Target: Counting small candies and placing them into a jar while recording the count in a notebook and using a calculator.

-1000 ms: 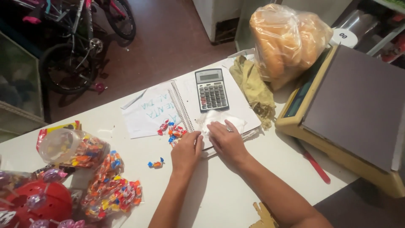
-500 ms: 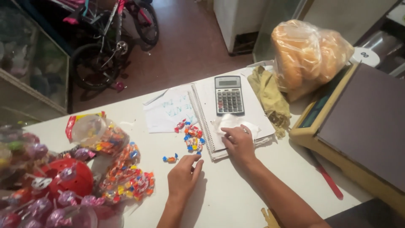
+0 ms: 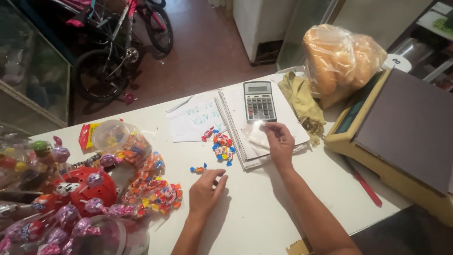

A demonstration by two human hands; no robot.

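Right hand (image 3: 279, 141) pinches a small clear bag (image 3: 257, 134) on the notebook (image 3: 283, 111); open left hand (image 3: 206, 189) lies just below 1 wrapped candy (image 3: 198, 169).

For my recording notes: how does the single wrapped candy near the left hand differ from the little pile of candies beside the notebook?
The single candy lies alone on the white table, just ahead of the left hand; the candy pile has many pieces bunched together, touching the spiral notebook edge. The single one is mostly blue and orange; the pile mixes red, blue, yellow and white. Both are small twist-wrapped sweets. The right hand pinches a clear bag.
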